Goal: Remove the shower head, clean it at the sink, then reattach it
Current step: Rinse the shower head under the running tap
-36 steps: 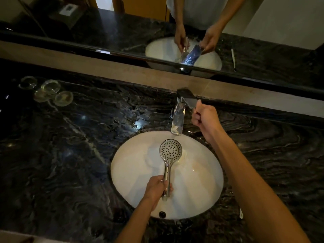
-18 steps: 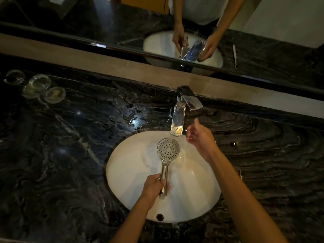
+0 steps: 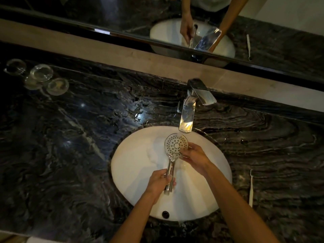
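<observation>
Left hand (image 3: 158,181) fingers curled round handle of round chrome perforated shower head (image 3: 175,144), held over white oval sink basin (image 3: 133,165), face up just below chrome faucet spout (image 3: 186,118). Right hand (image 3: 194,157) fingertips pinched head's rim.

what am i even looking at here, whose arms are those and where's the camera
No machine here: the camera sits on a person's head, looking down at their own bare arms. The left hand grips the handle of a chrome shower head, holding it over a white sink just under the faucet. The right hand touches the rim of its spray face. On the dark marble counter sit upturned glasses at far left. The mirror behind repeats the scene.
</observation>
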Tool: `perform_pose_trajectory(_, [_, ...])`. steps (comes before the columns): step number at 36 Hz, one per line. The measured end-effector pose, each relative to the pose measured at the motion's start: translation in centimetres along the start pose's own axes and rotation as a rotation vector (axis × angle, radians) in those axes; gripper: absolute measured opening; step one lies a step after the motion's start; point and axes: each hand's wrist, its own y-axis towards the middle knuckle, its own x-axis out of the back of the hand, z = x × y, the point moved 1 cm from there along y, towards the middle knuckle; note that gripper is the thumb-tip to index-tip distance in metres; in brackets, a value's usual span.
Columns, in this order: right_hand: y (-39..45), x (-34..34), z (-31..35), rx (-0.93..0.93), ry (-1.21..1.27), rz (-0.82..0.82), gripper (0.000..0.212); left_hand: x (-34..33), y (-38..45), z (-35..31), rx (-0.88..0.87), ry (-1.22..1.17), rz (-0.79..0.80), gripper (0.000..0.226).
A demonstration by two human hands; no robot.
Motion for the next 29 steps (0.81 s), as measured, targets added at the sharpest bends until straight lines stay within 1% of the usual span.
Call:
perform_pose_trajectory(3, [-0.1,-0.4,-1.0,-0.056,0.044,0.062,0.043,-0.1,0.3,0.0,-0.007,-0.006,0.008,0.016])
perform_pose_trajectory(7, [-0.6,-1.0,-2.4,-0.096,0.066,0.167,0.035,-0.3,0.7,-0.3,-0.015,-0.025,0.016,0.016])
perform_pose_trajectory(10, [-0.6,-1.3,-3.3,-0.124,0.117,0.223,0.034,-0.3,0.8,-0.5,-0.039,-0.024,0.03,0.015])
perform_pose_trajectory(14, [-0.2,-1.4,-3.9,-0.133,0.096,0.225,0.029,-0.4,1.0,-0.5,-0.05,-0.031,0.04,0.017])
perform_pose_trajectory(21, [0.5,-1.4,-4.4,-0.102,0.101,0.22,0.028,-0.5,1.6,-0.6,-0.066,0.026,0.023,0.019])
perform_pose_trajectory(25, [0.6,-1.4,-4.7,-0.09,0.048,0.232,0.018,-0.5,1.8,-0.5,-0.035,0.05,0.044,0.02])
perform_pose_trajectory(29, [0.6,-1.4,-4.7,-0.076,0.021,0.249,0.027,-0.4,1.9,-0.5,-0.003,0.029,0.091,0.019])
